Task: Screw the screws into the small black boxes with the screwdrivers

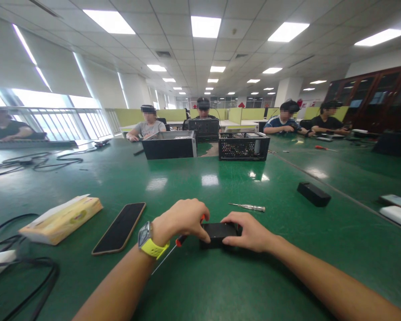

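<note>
A small black box lies on the green table between my hands. My left hand, with a yellow-strapped watch at the wrist, is closed on the box's left end. A red-and-black screwdriver shows under that hand, its thin shaft pointing down to the left; whether the hand grips it too is unclear. My right hand has its thumb and fingers around the box's right end. Just beyond the box lies a small clear-handled screwdriver.
To the left are a phone, a yellow tissue pack and black cables. Another black box sits at the right. Metal computer cases stand farther back, with several people seated around the tables.
</note>
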Demonstrator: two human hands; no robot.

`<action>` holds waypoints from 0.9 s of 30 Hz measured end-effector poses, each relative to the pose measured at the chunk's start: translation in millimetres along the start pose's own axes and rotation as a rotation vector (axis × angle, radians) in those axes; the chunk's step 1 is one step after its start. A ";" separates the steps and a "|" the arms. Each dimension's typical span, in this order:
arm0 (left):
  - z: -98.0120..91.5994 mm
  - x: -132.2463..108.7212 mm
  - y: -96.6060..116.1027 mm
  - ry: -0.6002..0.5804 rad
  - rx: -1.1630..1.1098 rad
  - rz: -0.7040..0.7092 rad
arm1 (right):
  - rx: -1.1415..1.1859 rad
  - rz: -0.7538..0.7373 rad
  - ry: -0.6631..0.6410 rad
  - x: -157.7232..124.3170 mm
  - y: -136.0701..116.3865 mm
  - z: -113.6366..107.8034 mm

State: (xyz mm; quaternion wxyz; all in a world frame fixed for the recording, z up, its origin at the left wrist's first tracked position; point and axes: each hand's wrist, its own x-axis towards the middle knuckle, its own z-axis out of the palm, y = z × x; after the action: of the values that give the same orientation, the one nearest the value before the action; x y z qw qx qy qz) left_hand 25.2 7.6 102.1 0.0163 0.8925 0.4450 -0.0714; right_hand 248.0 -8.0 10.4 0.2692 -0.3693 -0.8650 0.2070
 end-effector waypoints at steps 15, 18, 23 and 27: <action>-16.4 -8.3 -8.7 0.314 -0.071 -0.074 | -0.360 0.619 0.845 -29.7 134.9 -92.1; -14.0 -6.4 -8.0 0.326 -0.084 -0.067 | -0.437 0.740 0.890 -42.3 163.3 -103.2; -11.0 -4.9 -7.6 0.329 -0.089 -0.073 | -0.513 0.890 0.892 -51.1 188.8 -105.7; -9.2 -5.7 -6.9 0.346 -0.091 -0.058 | -0.526 0.974 0.894 -49.0 194.4 -105.2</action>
State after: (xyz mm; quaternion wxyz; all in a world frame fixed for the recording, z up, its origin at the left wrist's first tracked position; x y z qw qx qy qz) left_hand 17.4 8.2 112.2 -0.0223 0.8768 0.4693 0.1027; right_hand 444.1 96.7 -32.3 0.3771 -0.8163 -0.4296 -0.0833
